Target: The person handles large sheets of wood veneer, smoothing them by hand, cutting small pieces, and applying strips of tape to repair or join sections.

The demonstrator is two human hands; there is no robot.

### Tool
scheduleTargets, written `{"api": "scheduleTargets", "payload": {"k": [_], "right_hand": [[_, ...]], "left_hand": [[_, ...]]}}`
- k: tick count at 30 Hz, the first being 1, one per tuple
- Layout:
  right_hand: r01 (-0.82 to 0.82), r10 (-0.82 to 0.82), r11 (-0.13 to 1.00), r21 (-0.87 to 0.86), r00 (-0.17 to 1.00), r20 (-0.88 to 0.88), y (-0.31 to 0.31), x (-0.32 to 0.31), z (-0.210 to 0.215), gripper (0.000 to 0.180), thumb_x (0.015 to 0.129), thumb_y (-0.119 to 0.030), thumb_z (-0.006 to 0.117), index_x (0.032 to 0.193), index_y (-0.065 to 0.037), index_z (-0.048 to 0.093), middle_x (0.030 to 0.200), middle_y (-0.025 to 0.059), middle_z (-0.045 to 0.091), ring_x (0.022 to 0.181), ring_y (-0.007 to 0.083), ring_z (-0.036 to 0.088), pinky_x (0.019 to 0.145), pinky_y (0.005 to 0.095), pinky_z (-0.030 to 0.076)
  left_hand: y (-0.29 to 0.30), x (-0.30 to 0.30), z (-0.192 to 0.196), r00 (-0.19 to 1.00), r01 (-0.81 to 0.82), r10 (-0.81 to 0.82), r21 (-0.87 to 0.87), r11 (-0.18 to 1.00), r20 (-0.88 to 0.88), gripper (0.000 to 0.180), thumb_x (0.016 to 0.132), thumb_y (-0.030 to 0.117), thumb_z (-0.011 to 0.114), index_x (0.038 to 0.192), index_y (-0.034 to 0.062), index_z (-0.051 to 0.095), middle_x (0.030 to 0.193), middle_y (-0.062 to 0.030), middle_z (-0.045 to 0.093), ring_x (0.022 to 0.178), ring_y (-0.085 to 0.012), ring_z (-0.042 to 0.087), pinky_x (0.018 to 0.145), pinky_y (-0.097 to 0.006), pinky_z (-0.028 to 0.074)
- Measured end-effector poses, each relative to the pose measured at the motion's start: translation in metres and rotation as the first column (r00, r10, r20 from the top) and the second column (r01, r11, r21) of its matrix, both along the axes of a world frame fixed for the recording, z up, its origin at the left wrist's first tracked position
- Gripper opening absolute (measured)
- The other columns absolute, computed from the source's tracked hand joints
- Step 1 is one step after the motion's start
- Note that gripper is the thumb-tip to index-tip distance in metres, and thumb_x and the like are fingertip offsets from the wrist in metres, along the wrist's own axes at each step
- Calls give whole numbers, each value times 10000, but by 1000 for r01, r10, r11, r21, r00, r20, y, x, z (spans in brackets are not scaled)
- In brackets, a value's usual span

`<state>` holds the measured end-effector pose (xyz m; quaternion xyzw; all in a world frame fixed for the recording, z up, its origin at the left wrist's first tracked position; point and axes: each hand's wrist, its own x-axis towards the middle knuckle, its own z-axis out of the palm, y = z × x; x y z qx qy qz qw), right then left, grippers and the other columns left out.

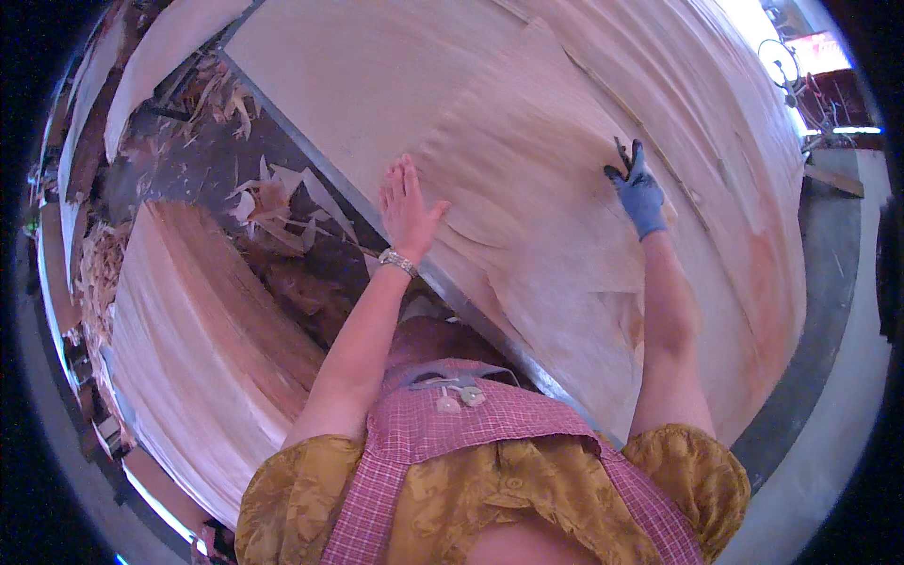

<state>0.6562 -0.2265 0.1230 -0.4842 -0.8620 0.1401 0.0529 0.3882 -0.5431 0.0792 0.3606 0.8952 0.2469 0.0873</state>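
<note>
My bare left hand (409, 209), with a metal-banded watch (398, 262) on its wrist, is stretched out over the near edge of a pale wood veneer sheet (527, 122). Its fingers lie straight and its thumb points out to the side. Farther right, my right hand (640, 196) wears a blue-grey glove with dark fingertips. Those fingers are spread over the wavy veneer, and I see nothing held in them. Whether either palm presses on the sheet or hovers just above it, I cannot tell.
A straight metal edge (330, 174) runs diagonally under the veneer. To the left, a stack of veneer sheets (202, 348) stands low, with torn wood scraps (273, 202) on the dark floor. More veneer (734, 179) spreads at the right. A bicycle (817, 104) shows at the far right.
</note>
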Motion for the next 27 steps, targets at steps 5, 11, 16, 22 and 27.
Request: {"api": "scheduleTargets", "payload": {"k": [5,11,16,22,27], "right_hand": [[-100,91,992,80,990,110,-1,7,24,348,902,-434,625,1043,-119,670,918,171,686,832,401,657,684,489,484],[-135,134,982,-135,991,-20,-131,-4,208,184,884,-183,697,991,-33,682,848,140,703,712,249,668,660,350,499],[3,-132,928,-374,938,-321,-136,21,267,232,876,-99,720,1080,7,689,939,24,715,821,78,616,773,257,509],[146,-214,921,-361,964,-156,-124,4,271,269,890,-230,730,1065,-28,702,671,-43,553,543,33,468,486,214,371],[176,-260,908,-379,948,-182,-68,45,248,343,856,-286,763,1071,-27,699,610,-44,513,454,40,424,411,228,309]], "left_hand": [[0,6,0,986,-154,158,-70,986,51,1188,684,360,849,1557,63,100,1575,-189,240,1480,-353,184,1187,-545,131],[-1,10,4,955,-263,276,-115,958,111,1276,643,395,874,1561,73,50,1590,-204,189,1486,-388,148,1168,-597,119],[7,14,9,955,-282,287,-74,957,71,1299,616,394,884,1568,115,44,1593,-204,180,1484,-405,143,1161,-616,111],[9,12,-15,944,-253,238,-41,966,-230,1209,666,364,828,1568,142,55,1567,-231,204,1466,-414,181,1155,-623,110],[19,18,54,977,-122,122,-8,992,178,1124,692,385,807,1543,48,154,1528,-239,260,1427,-415,251,1155,-595,152]]}}
